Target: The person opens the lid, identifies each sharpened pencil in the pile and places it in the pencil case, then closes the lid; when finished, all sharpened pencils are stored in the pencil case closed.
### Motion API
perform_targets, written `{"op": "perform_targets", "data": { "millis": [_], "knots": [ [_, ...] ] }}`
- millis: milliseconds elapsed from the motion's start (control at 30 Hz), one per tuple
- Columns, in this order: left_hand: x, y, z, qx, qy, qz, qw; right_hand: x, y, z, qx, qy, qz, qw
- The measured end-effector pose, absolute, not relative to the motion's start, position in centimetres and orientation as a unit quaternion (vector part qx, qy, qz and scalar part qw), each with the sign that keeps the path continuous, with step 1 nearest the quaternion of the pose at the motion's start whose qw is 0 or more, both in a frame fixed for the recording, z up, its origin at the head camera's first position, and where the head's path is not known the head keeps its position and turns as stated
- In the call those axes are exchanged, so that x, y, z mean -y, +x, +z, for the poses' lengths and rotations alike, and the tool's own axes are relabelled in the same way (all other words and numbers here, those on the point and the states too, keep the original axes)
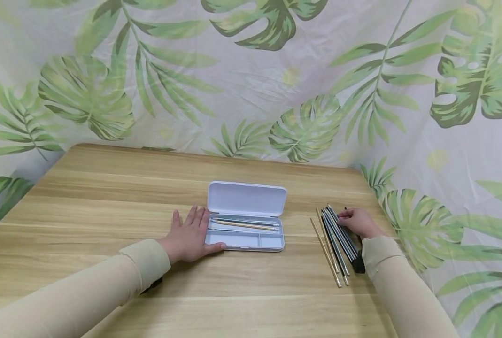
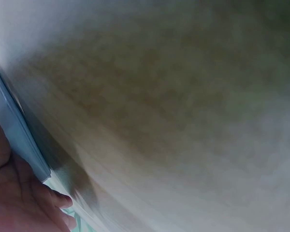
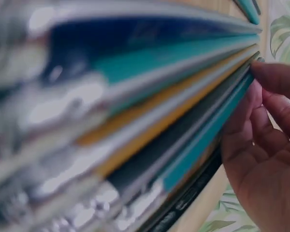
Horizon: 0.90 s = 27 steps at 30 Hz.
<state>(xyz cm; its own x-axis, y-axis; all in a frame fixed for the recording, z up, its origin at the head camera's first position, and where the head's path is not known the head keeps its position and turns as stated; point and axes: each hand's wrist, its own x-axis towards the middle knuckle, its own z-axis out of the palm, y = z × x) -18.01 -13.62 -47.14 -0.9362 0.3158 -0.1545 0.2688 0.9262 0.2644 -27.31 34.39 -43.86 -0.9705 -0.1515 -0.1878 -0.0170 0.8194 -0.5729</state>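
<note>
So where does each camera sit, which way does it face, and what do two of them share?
Head: on the person's head, facing forward and down at the table, open pencil case and loose pencils; the left hand, right hand and both sleeves show.
Left wrist: mostly blur, with apparently the case's edge at left; part of the left hand shows.
Right wrist: looks along the pencils, eraser ends nearest; the right hand shows.
Shared: head and right wrist both show the pencils and right hand.

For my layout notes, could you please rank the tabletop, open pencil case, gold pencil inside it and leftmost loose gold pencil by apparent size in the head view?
1. Tabletop
2. Open pencil case
3. Gold pencil inside it and leftmost loose gold pencil: too alike to rank.
</note>
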Motion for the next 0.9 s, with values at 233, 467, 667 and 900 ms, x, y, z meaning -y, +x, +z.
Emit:
{"op": "perform_targets", "data": {
  "millis": [233,467,667,900],
  "knots": [
    [13.5,-17.9,-46.9,-0.976,0.149,0.128,0.096,-34.1,-28.0,-42.9,-0.932,-0.041,-0.335,0.134],
    [13.5,-17.4,-46.0,-0.975,0.146,0.130,0.104,-33.3,-29.0,-41.5,-0.823,-0.001,-0.559,0.098],
    [13.6,-17.1,-45.6,-0.975,0.143,0.127,0.108,-30.7,-29.4,-39.7,-0.788,-0.023,-0.608,0.095],
    [13.6,-17.2,-45.6,-0.974,0.148,0.133,0.112,-26.6,-29.5,-38.0,-0.761,-0.078,-0.628,0.142]
  ]
}}
